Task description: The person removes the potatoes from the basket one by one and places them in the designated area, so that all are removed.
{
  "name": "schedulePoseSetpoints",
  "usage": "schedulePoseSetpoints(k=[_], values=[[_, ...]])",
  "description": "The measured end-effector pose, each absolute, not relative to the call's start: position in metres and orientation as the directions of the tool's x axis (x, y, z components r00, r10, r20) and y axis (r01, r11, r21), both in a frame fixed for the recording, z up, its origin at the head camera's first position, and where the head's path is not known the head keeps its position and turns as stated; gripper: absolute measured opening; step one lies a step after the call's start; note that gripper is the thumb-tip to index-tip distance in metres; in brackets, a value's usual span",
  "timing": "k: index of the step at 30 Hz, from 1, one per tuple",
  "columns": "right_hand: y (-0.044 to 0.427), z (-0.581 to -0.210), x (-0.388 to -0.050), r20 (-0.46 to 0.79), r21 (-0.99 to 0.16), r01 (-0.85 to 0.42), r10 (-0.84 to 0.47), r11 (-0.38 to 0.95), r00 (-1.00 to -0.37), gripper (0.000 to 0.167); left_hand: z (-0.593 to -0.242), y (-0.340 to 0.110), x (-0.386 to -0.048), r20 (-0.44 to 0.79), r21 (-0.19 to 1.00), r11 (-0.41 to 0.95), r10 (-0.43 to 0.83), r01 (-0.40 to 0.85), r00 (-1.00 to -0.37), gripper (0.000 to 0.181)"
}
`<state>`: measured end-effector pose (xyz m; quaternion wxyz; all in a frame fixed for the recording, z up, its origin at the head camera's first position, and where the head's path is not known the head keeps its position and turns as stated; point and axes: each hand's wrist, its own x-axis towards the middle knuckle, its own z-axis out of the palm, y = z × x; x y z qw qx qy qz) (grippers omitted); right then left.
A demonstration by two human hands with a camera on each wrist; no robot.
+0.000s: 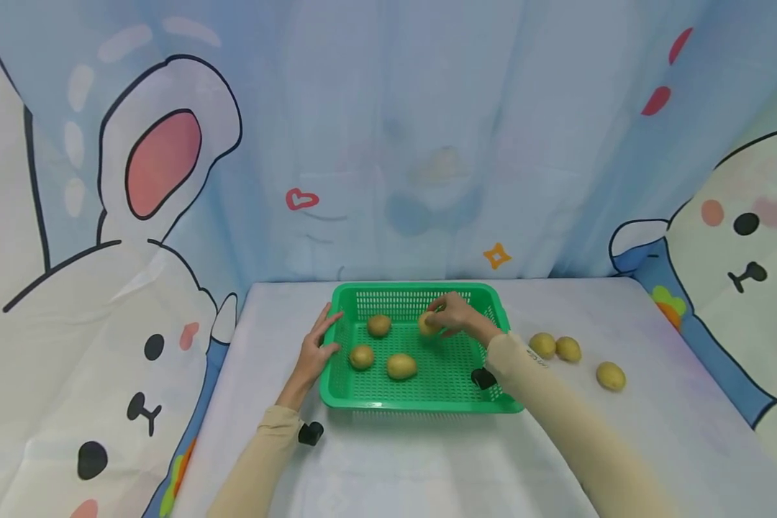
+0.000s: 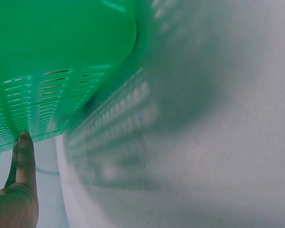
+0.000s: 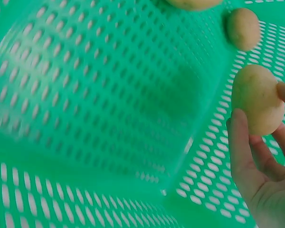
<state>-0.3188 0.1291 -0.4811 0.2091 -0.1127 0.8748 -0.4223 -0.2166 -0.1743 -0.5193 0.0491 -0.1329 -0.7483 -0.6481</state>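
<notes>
A green plastic basket point(image 1: 421, 406) with slotted walls stands on the white-covered table. Inside its back part, my right hand point(image 1: 455, 315) holds a potato point(image 3: 257, 99) between thumb and fingers, above the basket floor. Three other potatoes lie in the basket: one at the back left point(image 1: 379, 326), one at the left point(image 1: 362, 357) and one near the middle point(image 1: 401, 367). At the basket's left side is my left hand point(image 1: 311, 357), its fingers stretched along the rim; the left wrist view shows straight fingers point(image 2: 25, 161) against the outer wall.
Right of the basket, two potatoes point(image 1: 543, 345) point(image 1: 568, 350) lie side by side, and a third potato point(image 1: 611, 376) sits farther right. A blue curtain point(image 1: 427, 144) with cartoon animals hangs behind the table point(image 1: 440, 467).
</notes>
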Motion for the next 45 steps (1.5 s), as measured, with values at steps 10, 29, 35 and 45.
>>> schedulePoseSetpoints(k=[10,29,35,45], values=[[0.170,-0.448,-0.308,-0.196,-0.777,-0.131,-0.434,0.616,-0.879,0.039,-0.516,-0.177,-0.217,0.238,0.955,0.148,0.138,0.257,-0.962,0.061],[0.288,-0.439,-0.264,-0.162,-0.729,-0.078,-0.282,0.680,-0.946,0.044,-0.517,-0.175,-0.217,0.265,0.945,0.162,0.132,0.285,-0.955,0.061],[0.324,-0.453,-0.251,-0.209,-0.731,-0.006,-0.233,0.682,-0.950,0.050,-0.518,-0.175,-0.217,0.241,0.952,0.159,0.136,0.261,-0.961,0.062],[0.363,-0.494,-0.229,-0.273,-0.698,0.060,-0.187,0.714,-0.944,0.050,-0.519,-0.174,-0.215,0.241,0.952,0.159,0.140,0.262,-0.960,0.062]])
